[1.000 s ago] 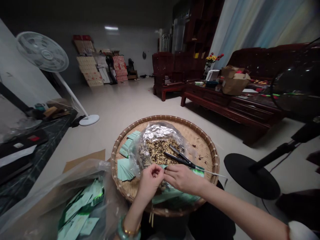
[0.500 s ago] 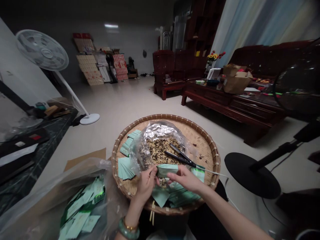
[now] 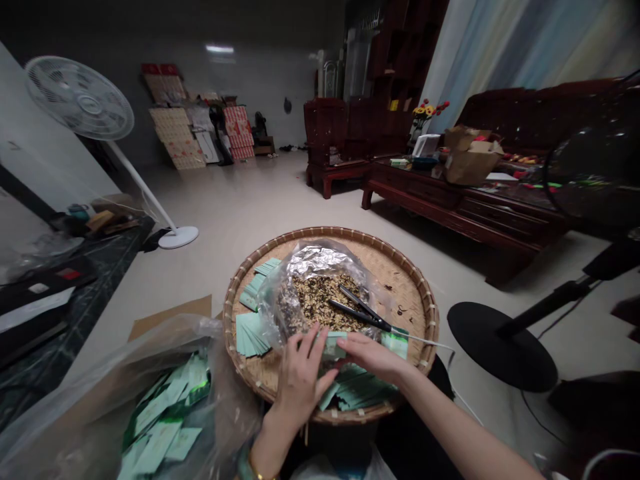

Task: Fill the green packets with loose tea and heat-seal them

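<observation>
Currently, your left hand (image 3: 300, 381) rests its spread fingers against the pale green paper sachet (image 3: 334, 345); your right hand (image 3: 371, 357) meets it, fingers together, over the round woven bamboo tray (image 3: 400, 283).

Dim indoor shot, overall underexposed, ceiling and far corners going dark. Main light is a white rectangular ceiling lamp reflection (image 3: 220, 49), upper center, on the glossy back wall. Sharp glare on the crinkled silver foil bag (image 3: 315, 257), lower center. Black round fan cage (image 3: 595, 167) at right edge is murky and soft. Strong wide-angle bending at the edges, especially the white pedestal fan (image 3: 80, 98), upper left, and the pale striped curtain (image 3: 500, 47), upper right.
</observation>
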A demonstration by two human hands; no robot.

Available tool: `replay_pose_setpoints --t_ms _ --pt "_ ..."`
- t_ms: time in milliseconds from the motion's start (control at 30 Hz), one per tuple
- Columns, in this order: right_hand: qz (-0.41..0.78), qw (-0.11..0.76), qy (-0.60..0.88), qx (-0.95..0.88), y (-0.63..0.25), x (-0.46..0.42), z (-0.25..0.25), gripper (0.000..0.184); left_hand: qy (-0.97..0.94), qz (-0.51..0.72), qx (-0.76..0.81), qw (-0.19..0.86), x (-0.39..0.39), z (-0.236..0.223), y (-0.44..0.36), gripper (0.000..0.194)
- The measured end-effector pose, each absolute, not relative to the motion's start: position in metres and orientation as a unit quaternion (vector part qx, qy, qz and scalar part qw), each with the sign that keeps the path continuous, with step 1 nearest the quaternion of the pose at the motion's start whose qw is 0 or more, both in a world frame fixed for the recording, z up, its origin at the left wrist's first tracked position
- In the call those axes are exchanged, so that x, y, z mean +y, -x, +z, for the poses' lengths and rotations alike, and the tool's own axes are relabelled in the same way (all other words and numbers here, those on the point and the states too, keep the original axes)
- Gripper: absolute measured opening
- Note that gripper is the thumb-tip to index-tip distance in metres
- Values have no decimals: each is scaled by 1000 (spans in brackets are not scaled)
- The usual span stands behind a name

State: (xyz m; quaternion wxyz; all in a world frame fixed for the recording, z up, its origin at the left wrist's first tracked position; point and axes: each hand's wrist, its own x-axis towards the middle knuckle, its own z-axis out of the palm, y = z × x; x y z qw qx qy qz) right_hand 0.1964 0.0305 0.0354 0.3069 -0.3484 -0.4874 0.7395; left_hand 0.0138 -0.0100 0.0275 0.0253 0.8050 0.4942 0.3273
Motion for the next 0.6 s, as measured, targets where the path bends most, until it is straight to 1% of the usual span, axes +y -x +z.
replay_pose_setpoints --t_ms 67,167,333,467,533,600 --pt "737 300 346 -497 -193 30 37 44 -823 291 487 27 -12 28 -18 65" --pt "725 272 342 -532 -192 32 42 43 -817 297 491 52 -11 26 -17 67" --pt "647 256 376 -611 -192 38 44 35 -795 334 497 94 -10 20 -15 57" --pt "598 248 375 -664 -186 37 45 28 -772 362 514 95 -10 15 -17 50" --pt "610 250 364 -658 -185 37 48 28 -764 376 516 93 -10 13 -15 48" --pt "646 264 357 -621 -187 40 51 34 -754 391 520 91 -8 12 -11 45"
